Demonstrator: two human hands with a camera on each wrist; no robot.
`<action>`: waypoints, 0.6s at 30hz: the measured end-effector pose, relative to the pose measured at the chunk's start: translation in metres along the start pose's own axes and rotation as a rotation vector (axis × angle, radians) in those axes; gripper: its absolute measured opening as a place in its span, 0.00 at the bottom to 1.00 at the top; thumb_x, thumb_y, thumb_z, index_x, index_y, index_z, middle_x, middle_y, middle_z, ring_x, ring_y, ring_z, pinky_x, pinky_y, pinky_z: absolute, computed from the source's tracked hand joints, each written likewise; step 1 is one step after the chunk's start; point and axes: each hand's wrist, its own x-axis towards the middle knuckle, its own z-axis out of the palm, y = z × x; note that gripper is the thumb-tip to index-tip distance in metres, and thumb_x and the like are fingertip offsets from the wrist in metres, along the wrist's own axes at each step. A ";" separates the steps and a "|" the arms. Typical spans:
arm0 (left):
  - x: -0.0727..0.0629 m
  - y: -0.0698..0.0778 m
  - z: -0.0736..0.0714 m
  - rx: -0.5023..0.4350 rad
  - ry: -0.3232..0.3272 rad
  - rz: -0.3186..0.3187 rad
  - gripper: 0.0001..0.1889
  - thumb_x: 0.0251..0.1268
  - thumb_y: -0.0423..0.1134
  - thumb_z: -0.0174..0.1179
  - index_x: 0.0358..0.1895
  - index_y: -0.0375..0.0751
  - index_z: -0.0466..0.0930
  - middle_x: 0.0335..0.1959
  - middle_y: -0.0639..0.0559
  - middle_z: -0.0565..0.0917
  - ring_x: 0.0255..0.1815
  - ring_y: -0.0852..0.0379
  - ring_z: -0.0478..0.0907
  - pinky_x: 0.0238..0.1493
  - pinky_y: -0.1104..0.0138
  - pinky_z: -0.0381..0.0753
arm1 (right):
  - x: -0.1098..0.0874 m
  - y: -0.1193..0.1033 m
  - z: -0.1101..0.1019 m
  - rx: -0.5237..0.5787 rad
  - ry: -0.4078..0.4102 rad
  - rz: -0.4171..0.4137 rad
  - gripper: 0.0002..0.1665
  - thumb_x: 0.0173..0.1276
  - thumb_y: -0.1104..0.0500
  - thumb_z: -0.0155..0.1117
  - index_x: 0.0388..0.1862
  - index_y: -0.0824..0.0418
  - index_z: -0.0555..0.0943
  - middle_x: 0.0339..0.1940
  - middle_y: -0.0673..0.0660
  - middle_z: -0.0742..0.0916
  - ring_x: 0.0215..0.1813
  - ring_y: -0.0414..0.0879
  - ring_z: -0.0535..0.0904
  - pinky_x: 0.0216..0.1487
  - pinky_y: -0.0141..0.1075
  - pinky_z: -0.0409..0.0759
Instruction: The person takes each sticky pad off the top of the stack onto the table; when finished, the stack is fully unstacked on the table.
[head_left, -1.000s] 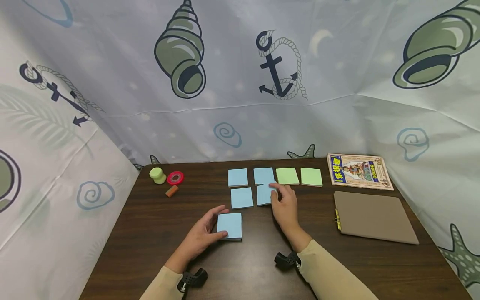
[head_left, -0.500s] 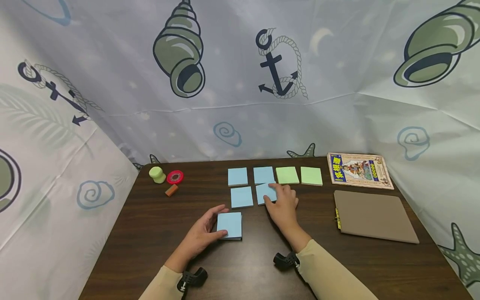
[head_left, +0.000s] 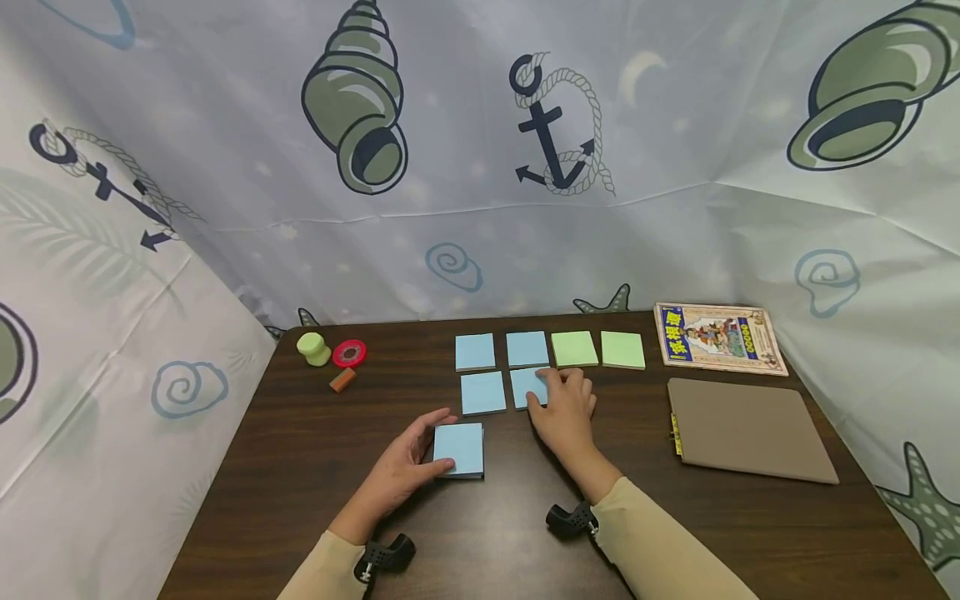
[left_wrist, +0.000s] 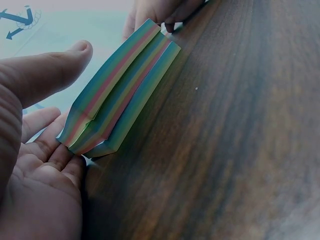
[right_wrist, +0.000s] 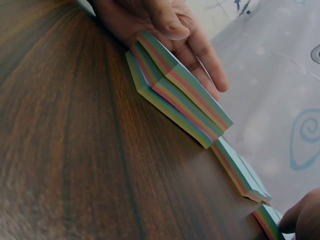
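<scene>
A stack of sticky note pads [head_left: 459, 448], blue on top, lies near the middle of the table. My left hand [head_left: 405, 462] rests along its left side, fingers fairly straight and thumb over the near corner. Both wrist views show the stack's striped sides [left_wrist: 117, 92], its layers slightly offset. Farther forward, my right hand [head_left: 567, 412] pinches a blue sticky note pad [head_left: 522, 389] between thumb and index finger, covering its right part. Left of that pad sits another blue pad [head_left: 483, 392]. Behind them is a row of two blue pads [head_left: 475, 352] and two green pads [head_left: 575, 349].
Back left are a light green round container [head_left: 313, 349], a red ring-shaped item [head_left: 349, 353] and a small orange-brown block [head_left: 342, 381]. To the right lie an illustrated booklet [head_left: 720, 340] and a grey-brown flat folder or notebook [head_left: 750, 429]. Printed cloth hangs behind the table.
My right thumb has moved left onto the blue pad's near part. That pad has turned slightly and now sits straighter beside its neighbour. My left hand has stayed at the stack.
</scene>
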 end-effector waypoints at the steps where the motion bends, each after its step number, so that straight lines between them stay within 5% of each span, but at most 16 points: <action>1: 0.000 0.000 0.000 0.002 0.001 0.001 0.45 0.70 0.35 0.75 0.85 0.38 0.61 0.81 0.38 0.73 0.91 0.45 0.55 0.81 0.81 0.57 | 0.000 0.000 0.000 -0.003 -0.001 0.000 0.24 0.74 0.54 0.75 0.66 0.59 0.83 0.59 0.67 0.75 0.59 0.62 0.67 0.59 0.59 0.64; 10: 0.000 -0.001 0.000 -0.014 -0.002 -0.014 0.45 0.70 0.35 0.75 0.85 0.39 0.60 0.81 0.39 0.73 0.91 0.43 0.54 0.80 0.81 0.57 | 0.000 0.002 0.002 0.038 0.009 0.010 0.24 0.73 0.54 0.75 0.65 0.59 0.84 0.58 0.67 0.75 0.59 0.63 0.67 0.60 0.59 0.63; 18: 0.001 -0.001 -0.001 -0.013 -0.008 -0.006 0.45 0.71 0.35 0.75 0.85 0.38 0.60 0.81 0.38 0.72 0.91 0.43 0.55 0.81 0.80 0.57 | 0.003 0.002 0.003 0.187 0.090 0.006 0.21 0.74 0.58 0.73 0.64 0.59 0.86 0.57 0.65 0.75 0.58 0.61 0.66 0.61 0.57 0.63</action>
